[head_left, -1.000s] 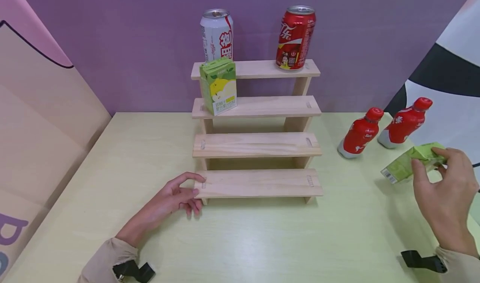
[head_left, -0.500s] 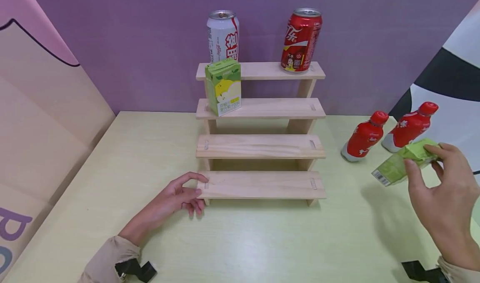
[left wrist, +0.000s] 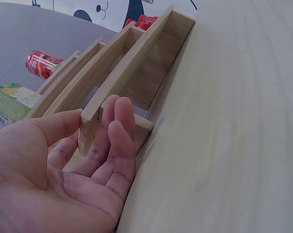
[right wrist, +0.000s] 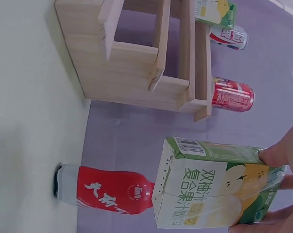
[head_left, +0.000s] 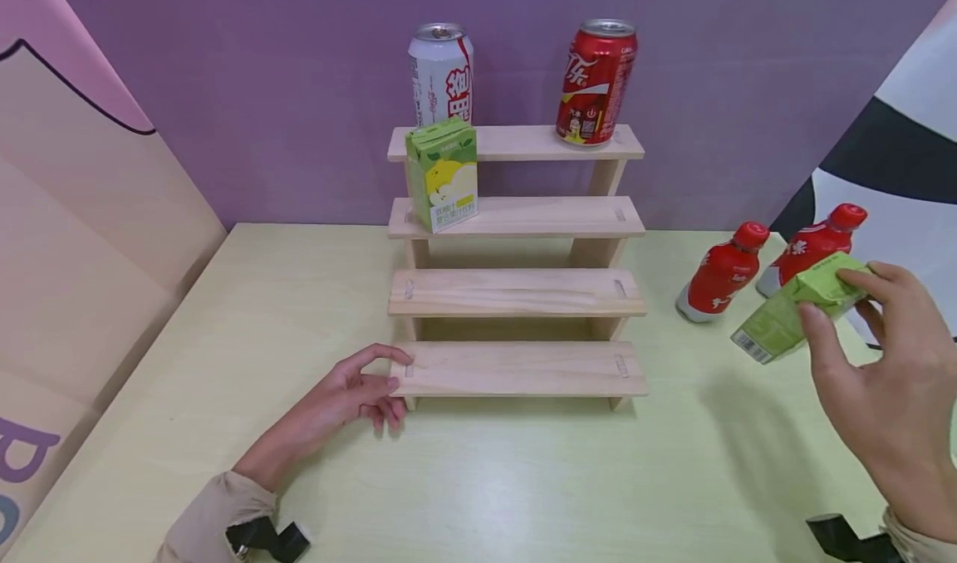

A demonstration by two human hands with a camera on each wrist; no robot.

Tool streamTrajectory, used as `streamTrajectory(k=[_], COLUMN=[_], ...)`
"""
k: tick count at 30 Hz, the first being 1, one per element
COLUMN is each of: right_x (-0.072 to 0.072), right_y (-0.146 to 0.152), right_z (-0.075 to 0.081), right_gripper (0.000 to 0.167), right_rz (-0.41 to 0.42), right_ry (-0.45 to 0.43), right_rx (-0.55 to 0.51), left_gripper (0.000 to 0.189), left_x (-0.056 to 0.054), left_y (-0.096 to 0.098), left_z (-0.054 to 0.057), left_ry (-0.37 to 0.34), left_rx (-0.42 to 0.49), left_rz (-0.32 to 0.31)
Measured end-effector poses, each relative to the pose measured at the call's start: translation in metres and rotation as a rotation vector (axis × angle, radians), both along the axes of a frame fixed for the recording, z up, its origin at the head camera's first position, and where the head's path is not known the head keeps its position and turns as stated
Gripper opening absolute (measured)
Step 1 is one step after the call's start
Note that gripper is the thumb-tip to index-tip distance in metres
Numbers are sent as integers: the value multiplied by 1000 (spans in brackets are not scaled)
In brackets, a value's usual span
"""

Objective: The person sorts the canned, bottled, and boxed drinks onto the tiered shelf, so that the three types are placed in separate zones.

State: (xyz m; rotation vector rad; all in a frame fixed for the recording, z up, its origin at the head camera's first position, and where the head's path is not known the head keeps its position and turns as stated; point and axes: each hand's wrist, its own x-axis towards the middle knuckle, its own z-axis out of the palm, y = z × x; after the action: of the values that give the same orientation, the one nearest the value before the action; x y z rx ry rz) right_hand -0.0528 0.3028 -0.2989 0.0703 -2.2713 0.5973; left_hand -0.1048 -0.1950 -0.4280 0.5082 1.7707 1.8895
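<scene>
Raised slightly, tilted green carton, pinched by right hand, left hand half-curled, gripping lowest wooden shelf

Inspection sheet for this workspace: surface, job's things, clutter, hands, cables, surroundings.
Surface: pale table, slight glare.
Job's things: four-step rack; white can and red can on top, upright carton one step below; held carton off table, tilted; near bottle and far bottle right of rack.
Clutter: nothing seen.
Hands: left hand pinches rack's bottom step; right hand grips held carton.
Cables: nothing seen for certain.
Surroundings: purple backdrop behind; printed panel at right.
</scene>
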Motion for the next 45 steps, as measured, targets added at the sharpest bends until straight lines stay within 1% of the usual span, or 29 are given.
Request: streamTrajectory(k=[4,10,14,21,26,30,37,45], right_x=[-1,-3,-5,-15,-21,-29,-46,-62], right_y=[-4,-8,-14,-27,-42,-51,-63,-82], right_z=[4,10,18,29,38,45,54,62], right_gripper=[50,50,50,42,43,43,41,44], right_rz=[16,66,102,175,198,215,245,278], right_ry=[7,43,64,169,226,255,255,246], right_rx=[2,25,39,35,30,23,2,-28], left_gripper=[37,37,37,37,37,37,36,37], left_x=[0,0,0,-1,0,0,0,-1], left_y=[0,-1,0,0,0,0,1,1], left_z=[0,-2,-2,-2,-1,-1,0,0], left_ry=[3,6,2,-2,-2,1,-5,-8], left_rx=[-9,-11,-7,2,6,4,-3,-12], left_rz=[6,5,4,-1,-1,-3,7,11])
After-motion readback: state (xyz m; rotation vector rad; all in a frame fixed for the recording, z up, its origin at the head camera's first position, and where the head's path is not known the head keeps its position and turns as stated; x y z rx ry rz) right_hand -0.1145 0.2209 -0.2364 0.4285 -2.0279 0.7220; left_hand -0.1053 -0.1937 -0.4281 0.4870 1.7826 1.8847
